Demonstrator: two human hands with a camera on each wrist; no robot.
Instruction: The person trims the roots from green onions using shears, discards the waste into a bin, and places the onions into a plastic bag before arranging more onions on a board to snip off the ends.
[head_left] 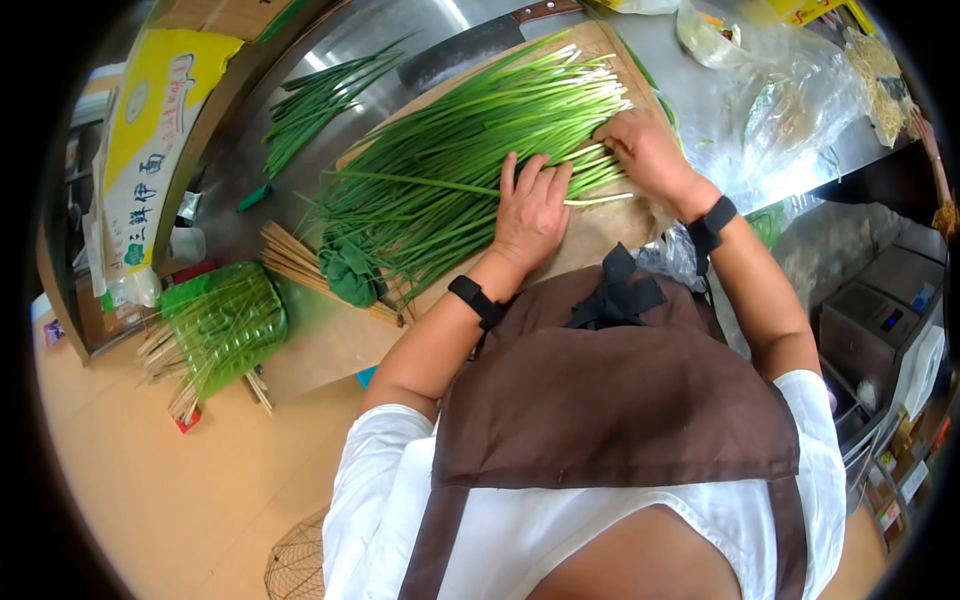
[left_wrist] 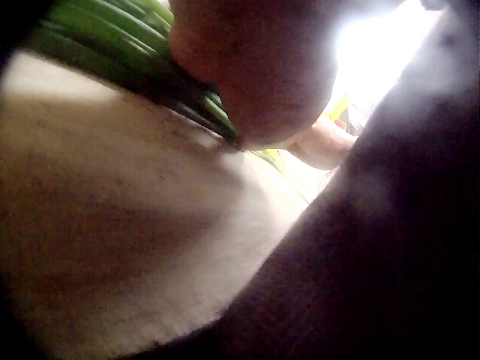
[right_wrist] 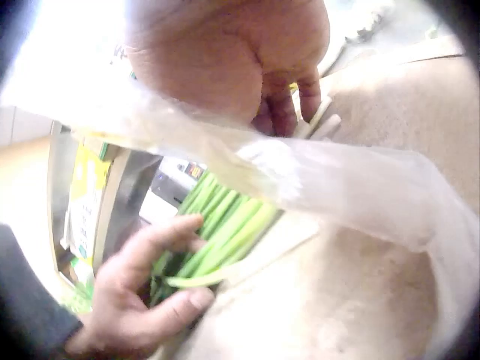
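Observation:
A thick pile of long green chives (head_left: 470, 140) with white stem ends lies across a wooden cutting board (head_left: 605, 225). My left hand (head_left: 533, 215) rests on the near side of the pile. In the right wrist view its thumb (right_wrist: 180, 307) is spread apart from the fingers, with green stalks beside them. Over at the white ends, my right hand (head_left: 650, 155) curls its fingers and pinches some of the stems. Clear plastic film (right_wrist: 352, 180) crosses in front of that hand in the right wrist view. The left wrist view is dark and shows green stalks (left_wrist: 112, 37) above the board.
Behind the board lies a large knife (head_left: 460, 52), with a smaller bunch of chives (head_left: 325, 100) to its left. Clear plastic bags (head_left: 790, 100) are at the right. Thin sticks (head_left: 290, 255) and a green tray (head_left: 230, 310) are at the left edge, near a yellow-and-white box (head_left: 165, 140).

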